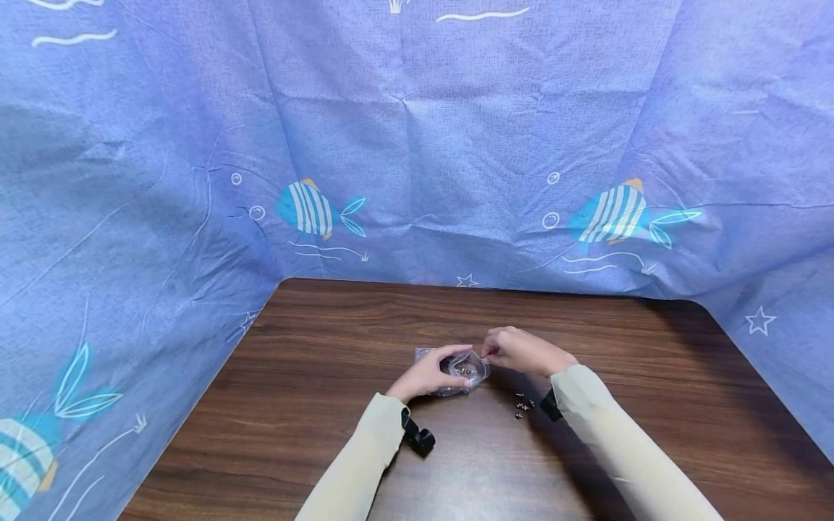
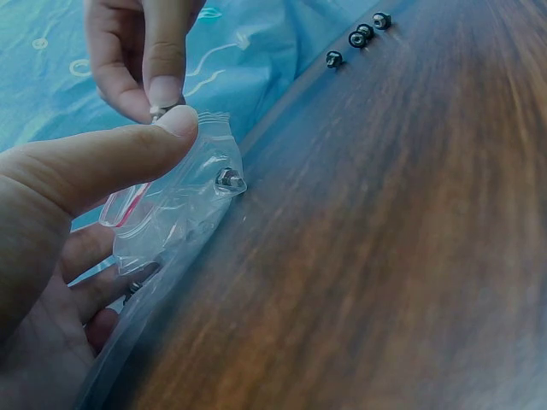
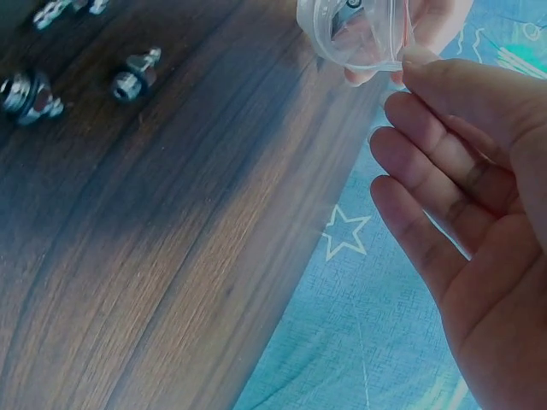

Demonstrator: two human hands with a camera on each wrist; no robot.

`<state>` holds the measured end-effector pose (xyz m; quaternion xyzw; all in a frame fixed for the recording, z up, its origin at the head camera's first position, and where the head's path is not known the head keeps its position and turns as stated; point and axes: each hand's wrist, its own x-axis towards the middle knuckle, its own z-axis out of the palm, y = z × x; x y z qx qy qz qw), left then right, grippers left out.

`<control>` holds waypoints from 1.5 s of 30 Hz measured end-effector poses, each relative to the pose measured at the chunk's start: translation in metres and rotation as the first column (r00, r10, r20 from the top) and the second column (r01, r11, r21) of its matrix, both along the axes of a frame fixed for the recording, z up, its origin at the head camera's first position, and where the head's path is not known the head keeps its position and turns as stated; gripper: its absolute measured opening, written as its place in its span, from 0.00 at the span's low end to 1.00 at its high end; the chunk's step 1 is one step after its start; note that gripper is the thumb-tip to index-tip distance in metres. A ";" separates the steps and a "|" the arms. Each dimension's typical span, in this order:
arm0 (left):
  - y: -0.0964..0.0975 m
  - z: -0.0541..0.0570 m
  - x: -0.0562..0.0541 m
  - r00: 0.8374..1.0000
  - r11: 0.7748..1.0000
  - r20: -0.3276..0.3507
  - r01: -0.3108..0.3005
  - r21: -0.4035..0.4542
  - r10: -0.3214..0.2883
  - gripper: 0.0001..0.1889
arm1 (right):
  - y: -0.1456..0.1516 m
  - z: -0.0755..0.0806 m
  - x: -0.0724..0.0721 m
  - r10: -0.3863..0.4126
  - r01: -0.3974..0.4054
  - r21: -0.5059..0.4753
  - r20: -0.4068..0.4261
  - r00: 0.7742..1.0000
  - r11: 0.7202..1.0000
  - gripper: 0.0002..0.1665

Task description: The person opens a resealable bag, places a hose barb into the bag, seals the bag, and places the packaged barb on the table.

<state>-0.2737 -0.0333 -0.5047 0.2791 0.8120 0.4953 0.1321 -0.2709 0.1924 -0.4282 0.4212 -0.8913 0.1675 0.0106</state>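
Observation:
My left hand [image 1: 430, 373] grips a clear zip bag [image 1: 481, 370], thumb on the near side and fingers behind, with its mouth held round. Small metal screws [image 1: 465, 371] lie inside; one screw [image 2: 228, 178] shows through the plastic in the left wrist view. At the bag's upper right rim is my right hand [image 1: 521, 351], thumb and fingertip pinched together. A small silvery piece, apparently a screw [image 2: 157, 112], shows between those fingertips in the left wrist view. The other right fingers [image 3: 410, 158] are loosely bent.
Several loose screws [image 1: 523, 406] with dark rings lie on the brown wooden table [image 1: 313, 434], right of the bag and near the right wrist. A blue fish-print cloth [image 1: 469, 166] hangs behind the table and along its sides.

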 end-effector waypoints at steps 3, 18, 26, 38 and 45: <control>0.000 0.000 0.000 1.000 1.000 0.005 -0.003 0.001 0.003 0.34 | -0.002 0.000 0.000 -0.004 0.004 0.003 0.007 1.000 1.000 0.02; 0.000 0.000 0.001 0.999 0.999 -0.024 -0.022 -0.031 0.021 0.35 | -0.005 0.000 -0.001 -0.013 0.013 0.001 0.051 0.999 1.000 0.02; 0.001 0.001 0.001 1.000 0.999 -0.006 -0.023 -0.032 0.023 0.34 | -0.005 0.001 0.000 -0.005 0.005 0.004 0.064 0.998 1.000 0.03; 0.000 0.001 0.001 1.000 0.999 -0.017 -0.011 -0.032 0.010 0.35 | 0.004 0.004 0.002 -0.010 0.010 0.004 0.138 0.990 1.000 0.03; 0.000 0.001 0.000 0.999 1.000 -0.033 -0.004 -0.023 0.003 0.35 | 0.013 0.002 0.004 -0.095 0.087 0.043 0.259 0.961 0.995 0.06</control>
